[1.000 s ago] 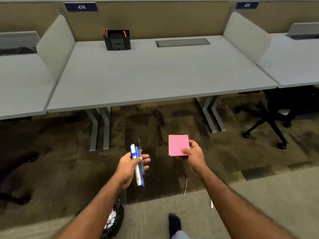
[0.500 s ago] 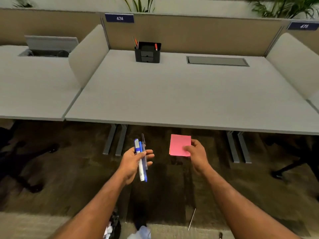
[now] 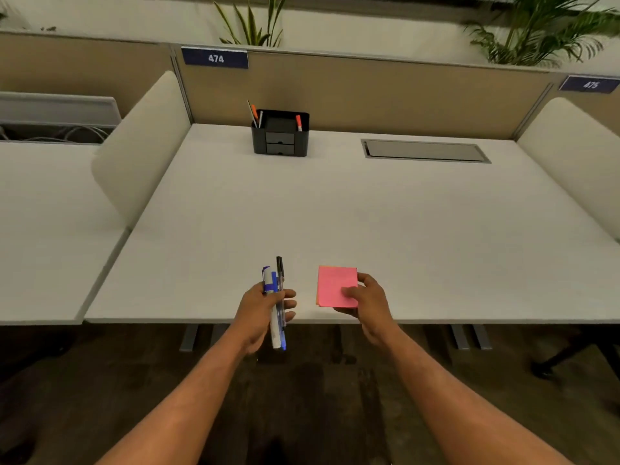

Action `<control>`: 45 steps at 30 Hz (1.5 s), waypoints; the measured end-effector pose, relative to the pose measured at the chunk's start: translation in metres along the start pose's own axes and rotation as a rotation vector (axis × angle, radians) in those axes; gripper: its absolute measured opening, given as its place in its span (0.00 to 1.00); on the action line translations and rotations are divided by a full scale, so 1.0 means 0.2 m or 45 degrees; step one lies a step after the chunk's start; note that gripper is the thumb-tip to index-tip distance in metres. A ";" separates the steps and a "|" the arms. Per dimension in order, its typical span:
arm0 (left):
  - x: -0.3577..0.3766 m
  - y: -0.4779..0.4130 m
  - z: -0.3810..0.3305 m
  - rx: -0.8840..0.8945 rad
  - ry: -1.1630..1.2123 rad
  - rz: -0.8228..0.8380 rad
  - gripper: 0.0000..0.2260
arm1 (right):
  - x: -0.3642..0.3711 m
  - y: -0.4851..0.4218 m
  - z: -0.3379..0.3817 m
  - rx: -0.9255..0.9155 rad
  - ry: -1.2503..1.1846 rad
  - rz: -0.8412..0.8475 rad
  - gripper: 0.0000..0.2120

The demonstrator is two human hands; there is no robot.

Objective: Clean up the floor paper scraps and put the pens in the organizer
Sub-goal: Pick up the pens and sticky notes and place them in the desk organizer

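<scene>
My left hand (image 3: 260,313) grips a bundle of pens (image 3: 275,297): a white marker with a blue cap, a blue pen and a clear pen with a black cap, all pointing away from me. My right hand (image 3: 367,298) pinches a pink sticky-note pad (image 3: 335,285) by its right edge. Both hands hover over the near edge of the white desk (image 3: 335,213). A black organizer (image 3: 281,137) with two small drawers stands at the back of the desk and holds orange-capped pens.
A grey cable hatch (image 3: 424,151) lies flush in the desk right of the organizer. Padded dividers (image 3: 141,146) flank the desk, with a tan partition behind. Dark carpet lies below me, and a chair base (image 3: 570,357) shows at the lower right.
I have stepped closer to the desk, and both hands have risen from above the carpet to above the desk's front edge. The grips on the pens and the pad are unchanged.
</scene>
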State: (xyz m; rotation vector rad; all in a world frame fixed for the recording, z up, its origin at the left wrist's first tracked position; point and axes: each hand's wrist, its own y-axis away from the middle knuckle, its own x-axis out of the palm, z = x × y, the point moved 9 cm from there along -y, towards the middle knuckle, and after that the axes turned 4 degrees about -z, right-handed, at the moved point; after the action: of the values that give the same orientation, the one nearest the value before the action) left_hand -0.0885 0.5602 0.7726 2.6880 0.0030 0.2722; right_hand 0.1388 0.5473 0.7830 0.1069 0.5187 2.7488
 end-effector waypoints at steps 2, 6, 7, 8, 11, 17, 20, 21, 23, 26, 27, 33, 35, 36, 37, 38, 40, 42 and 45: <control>-0.01 -0.11 -0.06 -0.011 0.000 -0.012 0.08 | 0.06 -0.07 0.06 -0.001 -0.051 0.009 0.14; 0.01 -0.30 -0.20 0.002 -0.013 -0.033 0.06 | 0.17 -0.22 0.17 -0.012 -0.104 0.030 0.13; 0.01 -0.35 -0.23 0.005 -0.005 -0.034 0.06 | 0.20 -0.26 0.19 -0.009 -0.114 0.036 0.13; 0.02 -0.39 -0.26 0.009 0.003 -0.038 0.07 | 0.22 -0.30 0.21 -0.002 -0.127 0.041 0.13; 0.03 -0.54 -0.34 0.019 0.017 -0.104 0.14 | 0.31 -0.44 0.25 0.006 -0.141 0.069 0.14; 0.11 -0.87 -0.50 0.084 -0.011 -0.174 0.16 | 0.44 -0.79 0.38 0.024 -0.149 0.122 0.14; 0.16 -1.04 -0.58 0.119 -0.071 -0.194 0.15 | 0.49 -0.99 0.46 0.017 -0.146 0.146 0.13; 0.17 -1.10 -0.60 0.123 -0.083 -0.204 0.15 | 0.51 -1.06 0.48 0.013 -0.135 0.154 0.13; 0.20 -1.20 -0.64 0.117 -0.075 -0.220 0.14 | 0.55 -1.18 0.52 0.001 -0.105 0.172 0.13; 0.24 -1.32 -0.68 0.100 -0.078 -0.248 0.12 | 0.61 -1.32 0.56 -0.011 -0.057 0.202 0.12; 0.24 -1.36 -0.69 0.097 -0.087 -0.262 0.11 | 0.62 -1.37 0.57 -0.019 -0.038 0.208 0.12; 0.23 -1.53 -0.75 0.085 -0.157 -0.279 0.10 | 0.66 -1.61 0.74 -0.287 0.314 0.198 0.19; 0.23 -1.57 -0.77 0.081 -0.187 -0.258 0.10 | 0.71 -1.67 0.84 -0.391 0.434 0.252 0.22; 0.23 -1.59 -0.77 0.079 -0.193 -0.244 0.10 | 0.74 -1.70 0.86 -0.401 0.493 0.321 0.22; 0.23 -1.60 -0.77 0.077 -0.194 -0.233 0.10 | 0.78 -1.73 0.88 -0.374 0.552 0.409 0.20; 0.23 -1.61 -0.77 0.079 -0.186 -0.229 0.10 | 0.82 -1.75 0.88 -0.329 0.607 0.498 0.17; 0.22 -1.65 -0.78 0.081 -0.160 -0.243 0.10 | 0.88 -1.80 0.89 -0.282 0.727 0.624 0.12; 0.21 -1.69 -0.80 0.070 -0.152 -0.280 0.10 | 0.93 -1.84 0.91 -0.329 0.838 0.679 0.10; 0.19 -1.79 -0.83 0.070 -0.125 -0.312 0.11 | 0.98 -1.89 0.97 -0.386 0.857 0.707 0.08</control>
State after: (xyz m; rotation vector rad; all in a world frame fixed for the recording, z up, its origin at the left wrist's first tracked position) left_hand -0.0684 0.9562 0.7762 2.7165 0.3119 0.0654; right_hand 0.1000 1.0126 0.8269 -0.8996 0.2354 3.3365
